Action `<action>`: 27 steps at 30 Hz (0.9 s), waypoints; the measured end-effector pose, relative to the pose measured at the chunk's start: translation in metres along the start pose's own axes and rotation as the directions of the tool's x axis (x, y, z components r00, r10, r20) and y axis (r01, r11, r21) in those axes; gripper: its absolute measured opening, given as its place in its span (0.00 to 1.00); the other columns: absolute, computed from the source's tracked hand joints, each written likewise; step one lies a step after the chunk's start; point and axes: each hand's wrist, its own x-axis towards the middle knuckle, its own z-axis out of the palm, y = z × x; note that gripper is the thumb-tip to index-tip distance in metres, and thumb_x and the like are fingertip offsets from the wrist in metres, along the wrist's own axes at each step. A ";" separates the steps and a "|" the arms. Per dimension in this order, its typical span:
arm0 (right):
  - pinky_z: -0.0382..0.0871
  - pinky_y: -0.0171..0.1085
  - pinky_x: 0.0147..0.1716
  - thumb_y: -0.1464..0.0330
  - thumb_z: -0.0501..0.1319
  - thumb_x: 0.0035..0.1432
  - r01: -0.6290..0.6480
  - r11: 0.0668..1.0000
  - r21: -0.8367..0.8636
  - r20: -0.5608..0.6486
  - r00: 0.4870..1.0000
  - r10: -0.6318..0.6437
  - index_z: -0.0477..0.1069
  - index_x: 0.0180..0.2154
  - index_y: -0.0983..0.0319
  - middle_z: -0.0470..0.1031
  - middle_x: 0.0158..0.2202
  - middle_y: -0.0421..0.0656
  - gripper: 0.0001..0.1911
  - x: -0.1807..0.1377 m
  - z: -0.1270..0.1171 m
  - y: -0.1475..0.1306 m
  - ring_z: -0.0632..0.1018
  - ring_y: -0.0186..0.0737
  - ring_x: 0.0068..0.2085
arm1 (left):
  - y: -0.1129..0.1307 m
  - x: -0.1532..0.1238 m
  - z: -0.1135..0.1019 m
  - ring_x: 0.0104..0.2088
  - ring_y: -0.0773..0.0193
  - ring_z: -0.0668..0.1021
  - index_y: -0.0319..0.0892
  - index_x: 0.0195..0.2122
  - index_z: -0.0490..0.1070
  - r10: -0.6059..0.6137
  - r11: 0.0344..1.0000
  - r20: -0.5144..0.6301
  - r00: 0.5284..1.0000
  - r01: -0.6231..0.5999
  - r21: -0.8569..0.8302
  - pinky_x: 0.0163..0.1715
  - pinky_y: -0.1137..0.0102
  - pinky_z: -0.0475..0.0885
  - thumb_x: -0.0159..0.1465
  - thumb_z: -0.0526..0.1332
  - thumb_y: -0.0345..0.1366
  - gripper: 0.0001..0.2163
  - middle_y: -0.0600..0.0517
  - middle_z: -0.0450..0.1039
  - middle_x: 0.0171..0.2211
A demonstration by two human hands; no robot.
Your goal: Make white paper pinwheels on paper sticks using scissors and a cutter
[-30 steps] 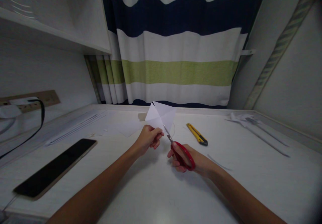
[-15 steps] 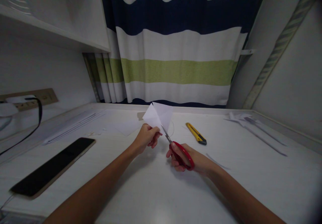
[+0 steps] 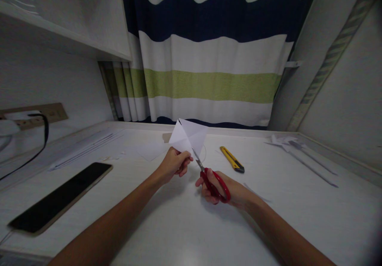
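My left hand (image 3: 178,163) pinches the lower edge of a white sheet of paper (image 3: 193,133) above the desk. A slit or crease runs down through the paper from its top corner, with the two sides spread apart. My right hand (image 3: 212,188) is wrapped round the red handles of a pair of scissors (image 3: 220,186). The scissor blades are a little apart and meet the paper's lower part, just right of my left fingers. A yellow box cutter (image 3: 232,159) lies on the desk to the right of the paper.
A phone (image 3: 61,198) with a cable lies on the left of the white desk (image 3: 167,230). Paper strips (image 3: 307,160) lie at the right, and paper sheets (image 3: 86,148) at the back left. A plugged-in outlet (image 3: 53,112) and a striped curtain (image 3: 209,85) are behind.
The scissor handles have spread slightly, and the blades look a bit more open. The paper's right side has swung a little outward. Both hands stay in nearly the same place.
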 end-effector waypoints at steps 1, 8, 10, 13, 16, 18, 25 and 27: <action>0.46 0.30 0.15 0.47 0.46 0.48 0.011 1.000 0.002 0.003 1.000 -0.011 0.62 0.31 0.67 0.57 0.18 0.36 0.28 0.000 0.000 0.000 0.59 0.24 0.16 | 0.000 0.000 0.000 0.06 0.76 0.60 0.36 0.20 0.62 0.002 1.000 0.003 1.000 -0.002 -0.002 0.06 0.80 0.45 0.51 0.52 0.32 0.06 0.61 0.54 0.09; 0.47 0.31 0.17 0.44 0.48 0.43 0.002 0.995 0.096 0.031 1.000 -0.005 0.59 0.31 0.66 0.56 0.21 0.37 0.30 -0.002 0.001 -0.002 0.59 0.26 0.19 | 0.000 0.000 0.001 0.06 0.77 0.60 0.36 0.19 0.62 0.000 1.000 0.014 1.000 0.000 0.004 0.06 0.79 0.45 0.51 0.52 0.33 0.07 0.61 0.54 0.09; 0.46 0.32 0.18 0.44 0.47 0.43 -0.011 0.995 0.100 0.032 0.999 0.008 0.58 0.31 0.66 0.55 0.21 0.37 0.30 -0.003 0.002 -0.002 0.58 0.26 0.19 | -0.001 -0.001 0.002 0.06 0.76 0.60 0.36 0.19 0.63 -0.005 1.000 0.020 1.000 0.005 0.014 0.06 0.79 0.45 0.51 0.53 0.33 0.07 0.61 0.54 0.09; 0.45 0.32 0.18 0.44 0.46 0.44 0.001 0.997 0.073 0.038 0.999 -0.003 0.58 0.31 0.65 0.55 0.21 0.36 0.29 -0.004 0.003 -0.001 0.57 0.26 0.19 | -0.001 -0.002 0.003 0.05 0.76 0.60 0.35 0.19 0.63 -0.006 1.000 0.030 1.000 0.006 0.024 0.05 0.79 0.44 0.51 0.52 0.33 0.07 0.61 0.54 0.09; 0.45 0.32 0.18 0.44 0.46 0.44 0.012 0.998 0.064 0.038 0.999 -0.014 0.58 0.31 0.65 0.55 0.22 0.37 0.29 -0.003 0.003 -0.001 0.57 0.26 0.19 | -0.002 -0.003 0.005 0.05 0.76 0.60 0.36 0.18 0.63 -0.005 1.000 0.038 0.999 0.003 0.030 0.05 0.79 0.45 0.51 0.52 0.32 0.07 0.61 0.54 0.08; 0.45 0.32 0.18 0.44 0.46 0.43 0.001 0.998 0.065 0.031 1.000 -0.003 0.58 0.30 0.65 0.55 0.21 0.37 0.30 -0.003 0.003 -0.002 0.58 0.26 0.19 | -0.001 -0.003 0.006 0.05 0.76 0.60 0.36 0.18 0.63 -0.007 0.999 0.040 0.999 0.006 0.036 0.05 0.79 0.45 0.50 0.52 0.31 0.07 0.62 0.53 0.08; 0.48 0.31 0.17 0.44 0.45 0.44 -0.004 0.997 0.075 0.022 1.000 0.002 0.58 0.31 0.65 0.56 0.20 0.36 0.30 -0.002 0.002 -0.002 0.59 0.26 0.19 | 0.001 -0.006 0.009 0.05 0.76 0.60 0.36 0.17 0.62 -0.014 0.999 0.049 0.999 0.013 0.035 0.05 0.80 0.44 0.50 0.52 0.31 0.07 0.61 0.54 0.08; 0.48 0.31 0.17 0.45 0.45 0.46 0.004 0.997 0.081 0.031 0.999 -0.006 0.58 0.31 0.65 0.56 0.20 0.36 0.29 -0.001 0.001 -0.001 0.59 0.26 0.18 | 0.002 -0.007 0.009 0.05 0.76 0.60 0.36 0.18 0.63 -0.013 1.000 0.053 0.999 0.011 0.028 0.05 0.80 0.44 0.51 0.52 0.31 0.07 0.62 0.53 0.08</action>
